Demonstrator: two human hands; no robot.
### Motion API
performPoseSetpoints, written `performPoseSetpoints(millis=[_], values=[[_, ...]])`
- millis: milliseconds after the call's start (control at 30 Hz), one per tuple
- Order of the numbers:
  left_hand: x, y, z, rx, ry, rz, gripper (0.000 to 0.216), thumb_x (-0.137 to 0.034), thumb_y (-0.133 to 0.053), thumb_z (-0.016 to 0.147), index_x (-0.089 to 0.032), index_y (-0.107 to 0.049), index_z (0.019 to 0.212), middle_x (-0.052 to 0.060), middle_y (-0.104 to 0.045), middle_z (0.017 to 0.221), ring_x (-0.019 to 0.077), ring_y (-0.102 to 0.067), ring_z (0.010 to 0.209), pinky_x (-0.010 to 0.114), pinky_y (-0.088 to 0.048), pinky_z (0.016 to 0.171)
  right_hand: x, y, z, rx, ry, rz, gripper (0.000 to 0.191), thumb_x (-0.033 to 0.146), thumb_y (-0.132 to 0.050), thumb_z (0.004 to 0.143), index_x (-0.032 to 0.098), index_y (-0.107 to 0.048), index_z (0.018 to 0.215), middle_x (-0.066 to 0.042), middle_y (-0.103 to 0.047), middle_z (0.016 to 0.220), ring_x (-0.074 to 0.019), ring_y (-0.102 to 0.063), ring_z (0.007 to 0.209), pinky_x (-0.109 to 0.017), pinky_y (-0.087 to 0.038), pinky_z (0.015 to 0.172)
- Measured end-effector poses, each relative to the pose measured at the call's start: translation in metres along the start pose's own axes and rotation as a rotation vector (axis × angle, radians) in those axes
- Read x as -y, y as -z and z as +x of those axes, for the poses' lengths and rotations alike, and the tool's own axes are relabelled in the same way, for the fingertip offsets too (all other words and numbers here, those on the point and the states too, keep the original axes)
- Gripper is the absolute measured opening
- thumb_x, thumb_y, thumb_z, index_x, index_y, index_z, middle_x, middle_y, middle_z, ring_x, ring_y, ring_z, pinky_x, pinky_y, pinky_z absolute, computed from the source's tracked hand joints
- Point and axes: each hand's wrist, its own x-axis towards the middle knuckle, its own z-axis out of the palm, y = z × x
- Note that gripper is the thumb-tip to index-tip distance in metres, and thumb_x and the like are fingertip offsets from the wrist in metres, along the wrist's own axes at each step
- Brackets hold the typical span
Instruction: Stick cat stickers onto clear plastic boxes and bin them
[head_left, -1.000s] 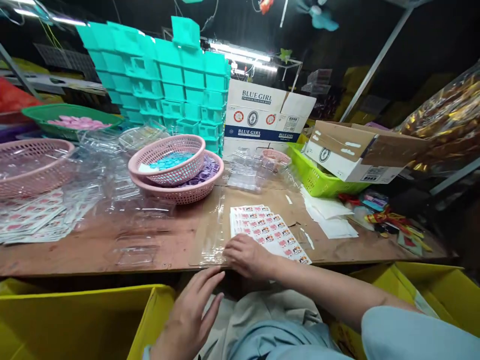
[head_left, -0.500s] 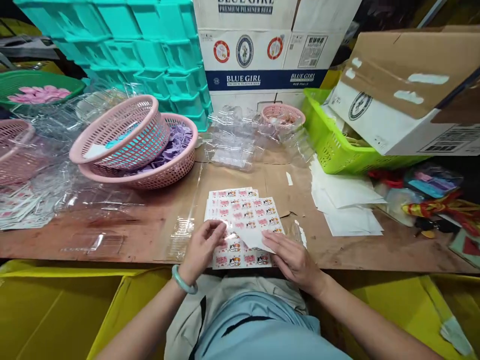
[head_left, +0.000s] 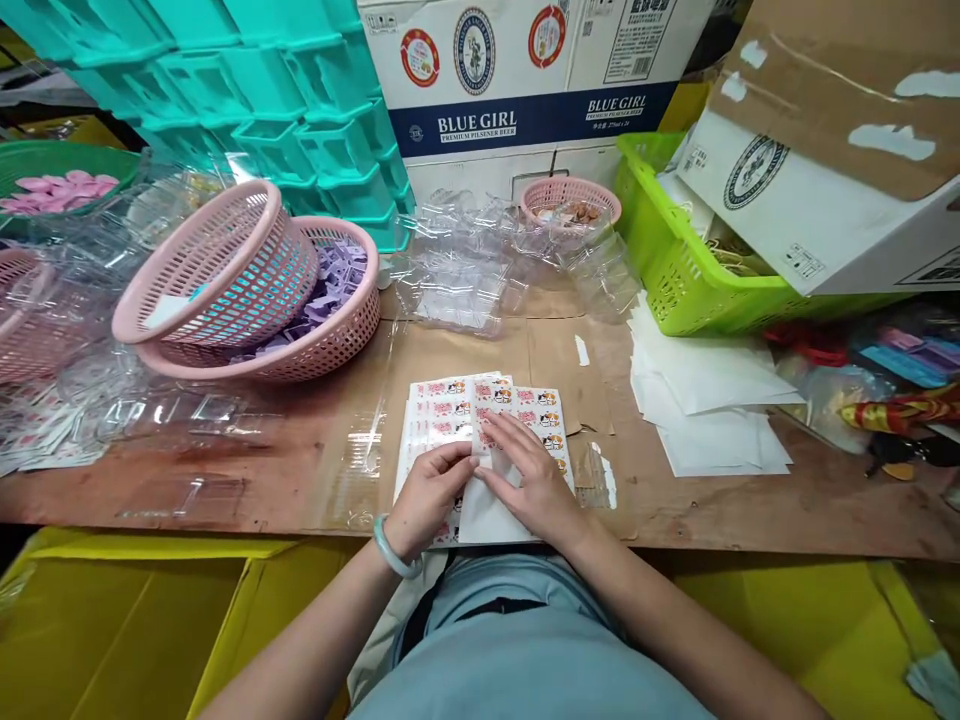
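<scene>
A stack of sticker sheets (head_left: 450,405) with small pink and cat pictures lies on the brown table (head_left: 300,470) near its front edge. My left hand (head_left: 431,490), a pale green bangle on its wrist, pinches the top sheet near its middle. My right hand (head_left: 525,470) lies on the sheets with fingers stretched out, pressing on a white backing paper (head_left: 480,520) that is folded toward me.
Two stacked pink baskets (head_left: 247,290) hold teal and purple pieces at the left. Clear plastic blister shells (head_left: 465,270) are spread behind the sheets. A green basket (head_left: 675,280), cardboard boxes (head_left: 525,70) and white papers (head_left: 705,400) stand right. Yellow bins (head_left: 112,620) sit below the table.
The view has tilted down and closer. My left hand came up from my lap onto the sheets, and both hands have moved together over the stack, with the white backing peeled further toward me.
</scene>
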Motion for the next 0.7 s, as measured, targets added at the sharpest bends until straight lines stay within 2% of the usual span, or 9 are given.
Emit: performPoseSetpoints(millis=[133,267,367,567,700], values=[[0.005,0.003,-0.008,0.036,-0.016,0.018,0.021,-0.033,-0.068,0.074,-0.016,-0.071,0.087,0.004,-0.064,0.092,0.0113,-0.055,0.074,0.023,-0.047,0.068,-0.007,-0.013,-0.009,0.012,0.002,-0.007,0.038,0.025,-0.058,0.09,0.02,-0.057,0.128,-0.01,-0.058,0.135,-0.0256,-0.05,0.129,-0.05,-0.04,0.11],[0.008,0.004,-0.011,0.088,-0.157,0.114,0.023,-0.031,-0.071,0.072,-0.015,-0.07,0.089,0.004,-0.064,0.09,0.0142,-0.056,0.082,0.027,-0.047,0.077,-0.005,-0.019,-0.017,-0.025,0.004,-0.015,0.035,0.022,-0.052,0.093,0.021,-0.059,0.127,-0.009,-0.061,0.131,-0.0236,-0.057,0.122,-0.048,-0.042,0.108],[0.012,0.004,-0.011,0.116,-0.198,0.098,0.027,-0.029,-0.073,0.068,-0.015,-0.068,0.091,0.002,-0.062,0.081,0.012,-0.054,0.075,0.026,-0.045,0.074,0.0,-0.022,-0.018,-0.057,-0.01,0.021,0.034,0.023,-0.048,0.096,0.024,-0.06,0.128,-0.007,-0.063,0.128,-0.0213,-0.059,0.12,-0.045,-0.044,0.106],[0.016,0.009,-0.015,0.183,-0.162,0.083,0.029,-0.032,-0.073,0.068,-0.014,-0.067,0.09,0.0,-0.056,0.072,0.0102,-0.049,0.066,0.024,-0.042,0.064,0.001,-0.021,-0.021,-0.169,-0.151,0.111,0.026,0.029,-0.05,0.095,0.025,-0.07,0.111,-0.006,-0.072,0.112,-0.0204,-0.067,0.105,-0.039,-0.053,0.096],[0.013,0.012,-0.017,0.188,-0.141,0.092,0.023,-0.033,-0.068,0.072,-0.014,-0.064,0.083,-0.002,-0.05,0.068,0.0089,-0.044,0.062,0.022,-0.04,0.06,-0.001,-0.016,-0.022,-0.056,-0.056,0.08,0.035,0.028,-0.063,0.087,0.027,-0.064,0.122,-0.006,-0.064,0.127,-0.0215,-0.061,0.117,-0.042,-0.048,0.103]])
